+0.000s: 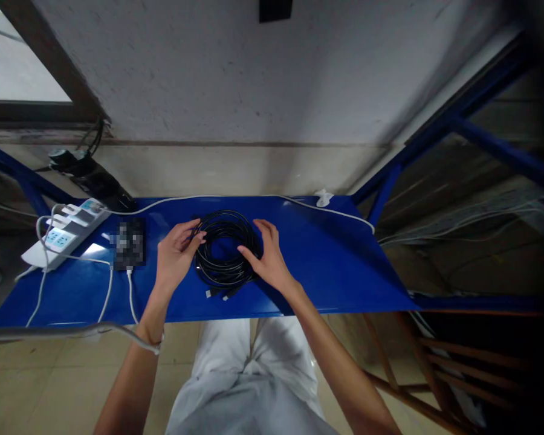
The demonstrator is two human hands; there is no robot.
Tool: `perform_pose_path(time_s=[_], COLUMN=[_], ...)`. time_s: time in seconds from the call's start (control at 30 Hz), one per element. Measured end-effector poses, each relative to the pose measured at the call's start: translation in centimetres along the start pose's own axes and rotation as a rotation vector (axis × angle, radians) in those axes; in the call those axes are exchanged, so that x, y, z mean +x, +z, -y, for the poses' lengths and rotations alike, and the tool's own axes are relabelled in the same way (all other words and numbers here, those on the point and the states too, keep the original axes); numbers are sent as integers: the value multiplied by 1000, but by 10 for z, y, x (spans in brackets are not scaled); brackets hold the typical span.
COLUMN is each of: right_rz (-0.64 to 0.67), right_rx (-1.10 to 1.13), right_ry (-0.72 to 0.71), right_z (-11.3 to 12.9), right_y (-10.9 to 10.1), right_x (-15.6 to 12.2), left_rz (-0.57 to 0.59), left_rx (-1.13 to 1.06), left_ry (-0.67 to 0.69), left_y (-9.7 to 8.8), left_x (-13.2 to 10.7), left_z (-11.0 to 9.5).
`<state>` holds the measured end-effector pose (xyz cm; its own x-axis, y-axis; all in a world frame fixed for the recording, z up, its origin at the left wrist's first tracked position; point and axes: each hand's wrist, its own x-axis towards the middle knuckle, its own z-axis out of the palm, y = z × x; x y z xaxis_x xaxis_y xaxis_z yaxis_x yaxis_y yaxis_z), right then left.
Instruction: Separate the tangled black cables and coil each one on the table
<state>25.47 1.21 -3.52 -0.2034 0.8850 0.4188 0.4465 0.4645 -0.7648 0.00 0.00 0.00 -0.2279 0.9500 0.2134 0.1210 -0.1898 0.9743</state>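
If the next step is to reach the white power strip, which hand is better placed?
Probably the left hand: it is at the left side of the black cable coil, nearer the white power strip. The right hand is at the coil's right side, so it would likely cross over.

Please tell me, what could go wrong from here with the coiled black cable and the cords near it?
Between the left hand and the right hand, the black cable might loosen if lifted, as I can see no tie. Its two plugs, near the front edge of the blue table, might slip over if the coil slides toward the person. The grey cord by the left wrist could snag if that arm moves.
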Motion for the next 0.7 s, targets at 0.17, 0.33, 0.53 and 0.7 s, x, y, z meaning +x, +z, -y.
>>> perform_pose_path(time_s=[0.17, 0.33, 0.53, 0.7], right_rz=[83, 3, -46, -166], right_rx=[55, 101, 469, 794], right_ry=[100, 43, 143, 241], right_z=[-15, -1, 25, 45], right_y=[5, -10, -21, -17], right_x=[17, 29, 33, 27], left_rz=[29, 21, -38, -79], left_rx=[-209, -354, -450, -540], left_ry=[-27, -18, 19, 22], left_y=[11, 15, 27, 44], left_x=[-7, -3, 1, -10], left_z=[-31, -45, -56, -57])
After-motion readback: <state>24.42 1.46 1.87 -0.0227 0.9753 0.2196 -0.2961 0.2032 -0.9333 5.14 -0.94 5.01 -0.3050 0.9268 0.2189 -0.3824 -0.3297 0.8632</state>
